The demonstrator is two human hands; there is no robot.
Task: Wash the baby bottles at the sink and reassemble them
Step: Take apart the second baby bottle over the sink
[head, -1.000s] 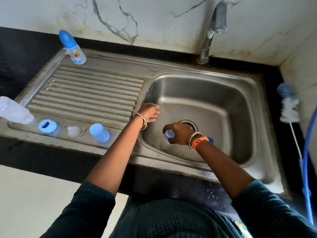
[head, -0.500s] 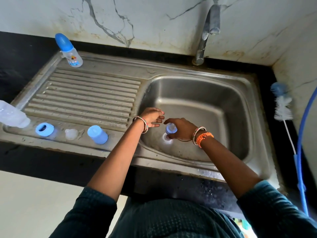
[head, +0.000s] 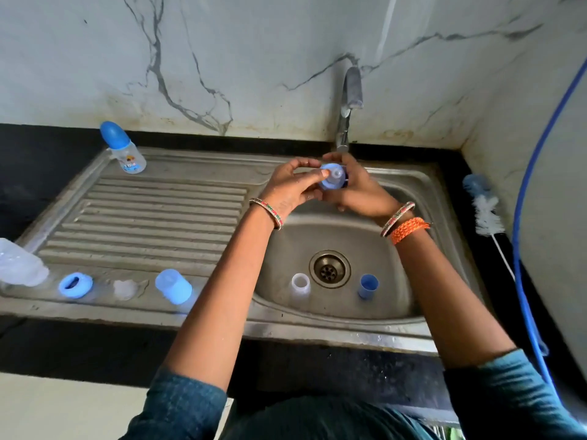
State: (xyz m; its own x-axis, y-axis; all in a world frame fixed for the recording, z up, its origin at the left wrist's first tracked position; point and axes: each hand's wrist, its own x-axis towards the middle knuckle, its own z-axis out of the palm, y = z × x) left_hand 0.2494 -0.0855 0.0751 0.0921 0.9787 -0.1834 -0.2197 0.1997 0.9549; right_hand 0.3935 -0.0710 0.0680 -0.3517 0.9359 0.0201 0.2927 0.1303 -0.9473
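Note:
Both hands are raised over the back of the steel sink basin [head: 397,258], just below the tap [head: 349,103]. Between them is a blue collar ring with a clear teat [head: 333,176]. My right hand [head: 359,188] grips it from the right, and my left hand [head: 292,185] pinches it from the left, thumb on its rim. In the basin stand a clear bottle body [head: 300,286] left of the drain and a blue cap [head: 368,286] to its right. An assembled bottle with a blue cap [head: 123,148] stands at the back left of the drainboard.
Along the drainboard's front edge lie a clear bottle [head: 19,265], a blue ring [head: 75,284], a clear teat [head: 125,289] and a blue cap [head: 173,285]. A bottle brush [head: 484,208] leans at the right wall beside a blue hose [head: 524,217].
My right hand lifted the blue ring and teat off the bottle from the basin floor up toward the tap. My left hand left the sink rim and joined it.

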